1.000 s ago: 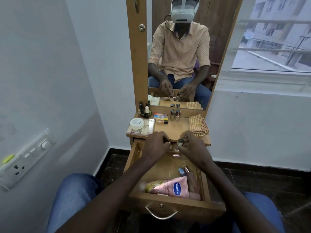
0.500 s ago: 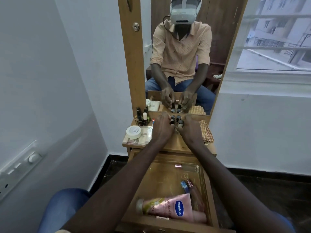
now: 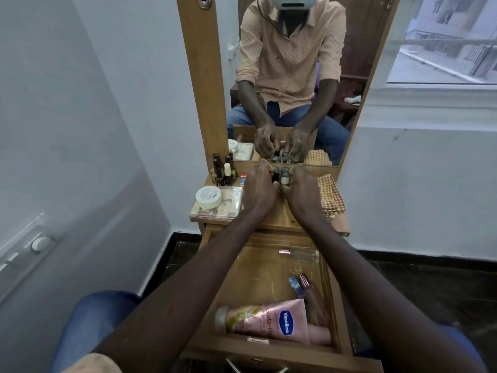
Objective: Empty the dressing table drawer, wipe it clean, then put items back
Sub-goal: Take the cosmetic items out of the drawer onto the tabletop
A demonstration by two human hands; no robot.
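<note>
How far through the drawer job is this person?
Emptying is partway. Jar, clear box and nail polishes sit on the tabletop. Both hands, left hand and right hand, are setting small bottles there. Lotion tube and perfume vial remain in the drawer; cloth lies unused.

Fingertips of left hand (image 3: 259, 188) and right hand (image 3: 302, 191) hidden behind the knuckles; grip on small bottles (image 3: 281, 176) between them not determinable. Bottle count between the hands not resolvable. Colored strip pack (image 3: 243, 178) just left of left hand mostly covered. Drawer (image 3: 269, 345) handle below both forearms cut by bottom edge. Vaseline tube (image 3: 269, 320) partly covered by left forearm; small print unreadable.
</note>
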